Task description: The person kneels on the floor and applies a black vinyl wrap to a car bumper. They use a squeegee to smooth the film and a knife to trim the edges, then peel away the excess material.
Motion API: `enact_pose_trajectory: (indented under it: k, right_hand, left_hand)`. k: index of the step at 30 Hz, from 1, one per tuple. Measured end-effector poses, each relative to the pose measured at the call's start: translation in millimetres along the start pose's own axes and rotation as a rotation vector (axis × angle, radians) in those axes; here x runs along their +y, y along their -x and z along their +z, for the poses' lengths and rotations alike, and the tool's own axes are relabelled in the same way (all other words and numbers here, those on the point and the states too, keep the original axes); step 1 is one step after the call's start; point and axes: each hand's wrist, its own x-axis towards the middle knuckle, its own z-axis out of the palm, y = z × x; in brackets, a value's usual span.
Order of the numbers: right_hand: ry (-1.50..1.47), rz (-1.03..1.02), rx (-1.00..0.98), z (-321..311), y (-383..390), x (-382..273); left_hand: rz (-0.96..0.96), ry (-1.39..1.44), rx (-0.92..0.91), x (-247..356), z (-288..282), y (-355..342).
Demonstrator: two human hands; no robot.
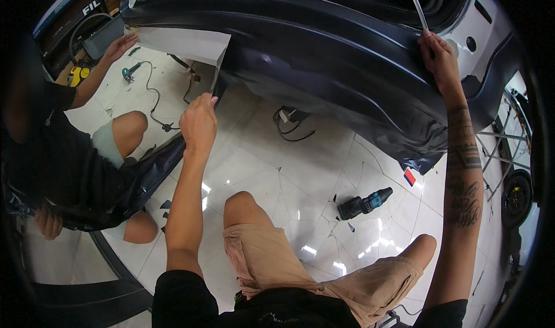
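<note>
A car bumper [324, 24] spans the far side, covered with dark vinyl film [300, 79] that drapes loosely below its lower edge. My left hand [199, 122] is closed in a fist on the film's edge, just under a folded-back pale flap [188, 43]. The film hangs on below that fist toward a person at the left. At the bumper's right end, my right hand [439, 56] grips a slim, pale, stick-like tool [419, 11], its tip pointing up and away. Whether it has a blade I cannot tell.
A person [69, 154] crouches at the left, one hand [121, 45] by the flap's far end. On the tiled floor lie a black-and-blue heat gun [365, 203], a corded teal tool [130, 72], a black cable [295, 134] and dark film scraps. A red-and-blue card [409, 177] is near the film's right corner.
</note>
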Motion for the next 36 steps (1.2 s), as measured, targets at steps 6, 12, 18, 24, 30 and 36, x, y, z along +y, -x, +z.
enact_pose_trajectory:
  k: [6, 12, 18, 24, 30, 36]
  right_hand:
    - [-0.012, -0.018, 0.037, -3.7, -6.0, 9.2]
    - [0.001, -0.038, -0.043, -6.9, -3.0, 3.8]
    - [0.01, -0.037, -0.018, 0.6, 1.2, -0.1]
    - [0.037, -0.07, -0.052, -4.5, -4.2, 3.9]
    - [0.032, -0.098, -0.05, -3.0, -4.9, 6.6]
    - [0.04, -0.089, -0.03, -5.5, -6.4, 6.6]
  left_hand:
    - [-0.023, 0.068, -0.014, 13.6, -4.5, 29.1]
    - [-0.023, 0.054, -0.016, 21.2, -8.9, 28.2]
    - [-0.056, 0.024, -0.057, 27.8, -15.0, 36.4]
    - [-0.092, 0.066, -0.082, 35.2, -20.3, 41.2]
    - [-0.123, 0.078, -0.094, 38.1, -23.8, 52.8]
    - [-0.136, 0.128, -0.087, 45.4, -28.0, 56.4]
